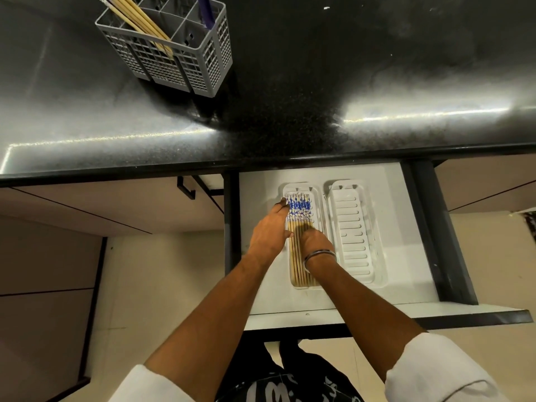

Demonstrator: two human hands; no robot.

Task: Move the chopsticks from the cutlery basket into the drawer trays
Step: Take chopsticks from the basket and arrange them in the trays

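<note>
Both hands [290, 236] press flat on chopsticks [298, 227] filling the left tray [319, 198]; right tray [352, 227] bare.

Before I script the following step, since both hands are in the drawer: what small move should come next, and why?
Probably lift the right hand off the chopsticks in the left tray and reach up to the cutlery basket. The blue-patterned bundle already lies flat, the left hand steadies it, plain chopsticks remain in the basket, and the right tray holds nothing.
</note>
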